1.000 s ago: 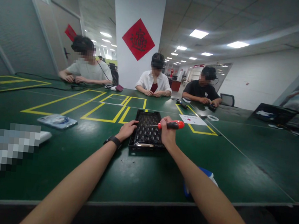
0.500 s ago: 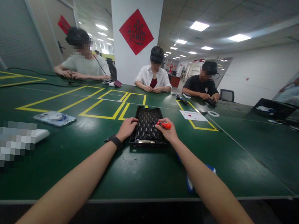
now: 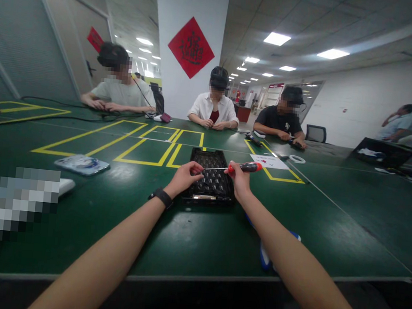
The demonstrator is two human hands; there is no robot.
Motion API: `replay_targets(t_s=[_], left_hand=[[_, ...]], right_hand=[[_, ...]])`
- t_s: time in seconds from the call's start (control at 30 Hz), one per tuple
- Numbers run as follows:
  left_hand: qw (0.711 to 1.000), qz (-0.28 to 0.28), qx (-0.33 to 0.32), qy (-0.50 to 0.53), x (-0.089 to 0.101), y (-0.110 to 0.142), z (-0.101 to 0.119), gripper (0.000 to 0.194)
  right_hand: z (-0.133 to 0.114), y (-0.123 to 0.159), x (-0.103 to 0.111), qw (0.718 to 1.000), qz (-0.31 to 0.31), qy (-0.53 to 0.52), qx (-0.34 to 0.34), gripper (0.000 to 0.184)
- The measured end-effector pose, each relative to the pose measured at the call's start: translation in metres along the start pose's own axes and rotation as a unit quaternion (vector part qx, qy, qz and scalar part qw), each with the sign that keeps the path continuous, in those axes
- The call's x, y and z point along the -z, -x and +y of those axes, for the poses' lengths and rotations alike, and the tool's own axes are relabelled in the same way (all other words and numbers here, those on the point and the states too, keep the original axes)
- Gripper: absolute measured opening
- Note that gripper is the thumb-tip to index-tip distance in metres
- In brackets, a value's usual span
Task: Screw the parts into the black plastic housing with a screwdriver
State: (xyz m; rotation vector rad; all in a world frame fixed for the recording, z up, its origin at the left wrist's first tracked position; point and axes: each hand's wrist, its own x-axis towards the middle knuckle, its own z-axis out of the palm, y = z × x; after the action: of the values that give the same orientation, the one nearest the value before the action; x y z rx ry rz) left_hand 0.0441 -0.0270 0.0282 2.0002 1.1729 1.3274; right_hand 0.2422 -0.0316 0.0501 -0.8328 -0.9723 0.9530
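Note:
My right hand (image 3: 240, 181) is closed round a screwdriver (image 3: 250, 167) with a red and black handle. Its thin metal shaft points left and lies nearly level above a black tray-like case (image 3: 209, 199), which has rows of shiny raised shapes inside. My left hand (image 3: 186, 178), with a dark band on the wrist, is over the case's left side. Its thumb and fingers are apart, and the fingertips are at the tip of the shaft. Whether something tiny is between them is too small to tell.
A phone-like slab (image 3: 81, 164) lies to the left, near a blurred white object (image 3: 66, 187). A blue and white item (image 3: 265, 255) is partly under my right forearm. Beyond the case are yellow tape outlines, a paper sheet (image 3: 269, 161) and a white ring (image 3: 297, 159). Several people sit across the green table (image 3: 197, 246).
The screwdriver has swung to a sideways position, its shaft now pointing left. My left hand has come off the case's left edge and up to the shaft tip. The view has shifted slightly.

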Motion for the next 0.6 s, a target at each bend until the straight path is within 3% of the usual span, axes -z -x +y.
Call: replay_targets(t_s=[0.23, 0.43, 0.6], left_hand=[[1.0, -0.005, 0.008, 0.015, 0.0007, 0.0001, 0.0, 0.02], [1.0, -0.002, 0.007, 0.0, -0.0004, 0.0006, -0.0002, 0.015], [1.0, -0.006, 0.009, -0.007, -0.0007, 0.0001, -0.0027, 0.016]], right_hand=[[0.0, 0.0002, -0.0005, 1.0, -0.011, -0.027, -0.002, 0.02], [0.0008, 0.0016, 0.0001, 0.999, -0.004, 0.018, 0.051, 0.018], [-0.0048, 0.0087, -0.0016, 0.99, -0.074, 0.073, 0.091, 0.021]])
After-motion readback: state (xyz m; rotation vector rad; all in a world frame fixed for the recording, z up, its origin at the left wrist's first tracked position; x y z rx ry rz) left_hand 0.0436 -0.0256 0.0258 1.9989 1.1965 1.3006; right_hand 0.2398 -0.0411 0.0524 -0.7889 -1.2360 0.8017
